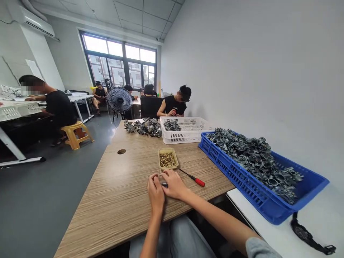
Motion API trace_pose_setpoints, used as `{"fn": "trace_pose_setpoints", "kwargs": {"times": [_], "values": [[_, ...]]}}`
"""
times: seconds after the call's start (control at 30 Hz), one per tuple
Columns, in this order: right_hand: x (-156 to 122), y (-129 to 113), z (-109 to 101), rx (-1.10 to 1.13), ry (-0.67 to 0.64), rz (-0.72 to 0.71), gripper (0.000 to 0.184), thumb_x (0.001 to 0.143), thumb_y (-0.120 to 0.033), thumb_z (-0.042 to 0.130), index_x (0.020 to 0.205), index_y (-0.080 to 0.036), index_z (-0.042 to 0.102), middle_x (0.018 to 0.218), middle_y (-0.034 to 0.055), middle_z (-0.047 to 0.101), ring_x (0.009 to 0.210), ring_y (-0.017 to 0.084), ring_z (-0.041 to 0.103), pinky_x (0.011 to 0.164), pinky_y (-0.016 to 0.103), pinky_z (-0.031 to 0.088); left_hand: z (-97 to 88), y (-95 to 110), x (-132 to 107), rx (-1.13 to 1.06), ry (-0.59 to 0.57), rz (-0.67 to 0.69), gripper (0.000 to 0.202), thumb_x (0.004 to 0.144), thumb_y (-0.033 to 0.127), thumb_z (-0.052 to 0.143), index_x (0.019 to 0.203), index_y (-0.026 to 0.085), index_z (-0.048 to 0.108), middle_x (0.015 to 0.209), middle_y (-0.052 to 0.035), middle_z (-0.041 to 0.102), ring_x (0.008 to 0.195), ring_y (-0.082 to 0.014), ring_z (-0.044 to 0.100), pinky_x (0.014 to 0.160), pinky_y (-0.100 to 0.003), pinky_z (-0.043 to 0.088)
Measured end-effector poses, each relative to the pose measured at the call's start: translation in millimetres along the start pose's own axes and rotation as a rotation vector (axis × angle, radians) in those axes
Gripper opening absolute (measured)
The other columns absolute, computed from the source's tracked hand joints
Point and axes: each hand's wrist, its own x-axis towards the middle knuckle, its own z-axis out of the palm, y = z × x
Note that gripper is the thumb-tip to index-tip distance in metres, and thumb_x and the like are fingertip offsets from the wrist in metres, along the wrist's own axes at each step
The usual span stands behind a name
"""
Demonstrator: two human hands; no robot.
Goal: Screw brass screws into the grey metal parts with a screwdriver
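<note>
My left hand (155, 190) and my right hand (174, 184) meet just above the wood-grain table (120, 204), both closed around a small grey metal casting (164, 185). My fingers hide most of it. Just beyond my hands sits a small tray of brass screws (168, 159). A screwdriver with a red handle (195, 178) lies to the right of my right hand, not touching it.
Loose grey castings (143, 127) lie further along the table beside a white plastic basket (185, 135). A blue crate (242, 188) heaped with castings stands at the right. A black strap (306, 233) lies on a white surface. Co-workers (174, 104) sit beyond.
</note>
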Motion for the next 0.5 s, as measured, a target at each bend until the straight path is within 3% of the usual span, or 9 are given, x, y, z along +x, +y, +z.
{"fn": "trace_pose_setpoints", "kwargs": {"times": [0.1, 0.23, 0.4, 0.5], "values": [[18, -3, 9, -0.075, -0.113, 0.036, 0.027, 0.109, -0.036, 0.066, 0.132, -0.023, 0.073, 0.135, 0.0127, 0.075, 0.121, 0.030, 0.072, 0.099, 0.040, 0.059, 1.4, 1, -3, 0.001, -0.003, 0.032, 0.047, 0.114, 0.058, 0.037, 0.116, 0.023, 0.068, 0.118, -0.0132, 0.077, 0.114, -0.0313, 0.071, 0.106, -0.052, 0.056], [26, 1, 14, -0.147, -0.173, 0.101, 0.024, 0.113, -0.030, 0.058, 0.127, -0.022, 0.075, 0.124, 0.0114, 0.078, 0.111, 0.028, 0.076, 0.086, 0.034, 0.058, 2.7, 5, -7, 0.000, -0.028, 0.108, 0.044, 0.115, 0.056, 0.041, 0.118, 0.022, 0.068, 0.118, -0.0132, 0.076, 0.115, -0.0317, 0.069, 0.107, -0.051, 0.055], [21, 10, 3, -0.150, -0.161, 0.156, 0.015, 0.109, -0.032, 0.066, 0.112, -0.021, 0.076, 0.116, 0.0077, 0.080, 0.105, 0.024, 0.076, 0.081, 0.028, 0.052, 3.8, 8, -9, 0.028, -0.090, 0.172, 0.040, 0.115, 0.053, 0.043, 0.123, 0.021, 0.066, 0.123, -0.0141, 0.074, 0.117, -0.0324, 0.068, 0.109, -0.052, 0.055], [12, 19, -2, -0.091, -0.093, 0.231, 0.019, 0.108, -0.037, 0.071, 0.100, -0.020, 0.076, 0.109, 0.0068, 0.081, 0.097, 0.021, 0.073, 0.077, 0.027, 0.047, 5.7, 9, -9, 0.045, -0.138, 0.184, 0.041, 0.115, 0.054, 0.043, 0.124, 0.021, 0.066, 0.125, -0.0148, 0.073, 0.121, -0.0342, 0.067, 0.113, -0.056, 0.052]]}}
